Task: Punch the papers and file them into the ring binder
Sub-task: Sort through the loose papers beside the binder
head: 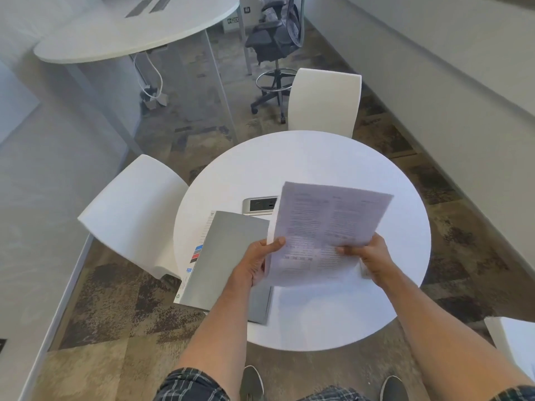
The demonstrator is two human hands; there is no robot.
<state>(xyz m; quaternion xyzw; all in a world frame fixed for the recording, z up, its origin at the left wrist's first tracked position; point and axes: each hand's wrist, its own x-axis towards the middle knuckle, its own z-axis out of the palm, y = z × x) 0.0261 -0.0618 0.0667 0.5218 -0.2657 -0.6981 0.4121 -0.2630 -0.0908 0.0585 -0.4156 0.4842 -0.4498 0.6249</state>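
I hold a stack of printed papers (327, 227) up above the round white table (304, 160). My left hand (256, 263) grips the stack's lower left edge, thumb on top. My right hand (369, 257) pinches the lower right edge. A grey ring binder (228, 256) lies closed on the table's left side, partly under my left hand, with coloured index tabs (197, 254) showing along its left edge. No hole punch is in view.
A silver power socket panel (259, 204) is set in the table's middle, just beyond the binder. White chairs stand at the left (136, 215) and the far side (324, 102). A black office chair (275, 39) and a larger white table (130, 27) stand beyond.
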